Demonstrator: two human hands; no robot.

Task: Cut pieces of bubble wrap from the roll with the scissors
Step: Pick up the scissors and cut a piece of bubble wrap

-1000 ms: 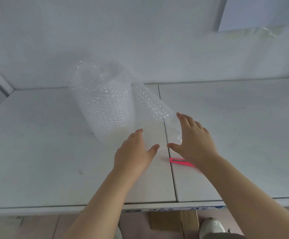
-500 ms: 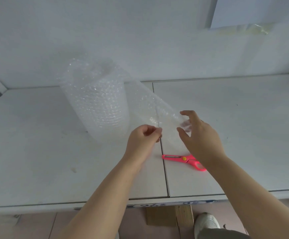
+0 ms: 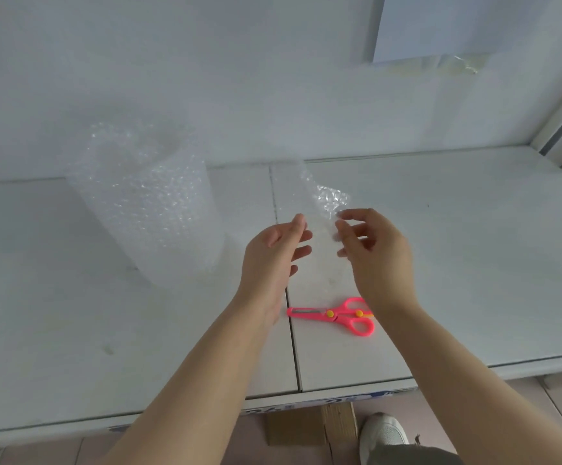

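Two bare hands sit mid-frame over the white table (image 3: 71, 330): left hand (image 3: 269, 260) has its fingers loosely spread and grips nothing, right hand (image 3: 378, 253) pinches thumb and forefinger on the loose end of the clear bubble wrap sheet (image 3: 326, 199) held up between them. The upright clear bubble wrap roll (image 3: 145, 206) stands on the table at left of centre, well apart from both hands. Pink plastic scissors (image 3: 335, 315) with yellow rivets lie flat and closed on the table below the right wrist, untouched.
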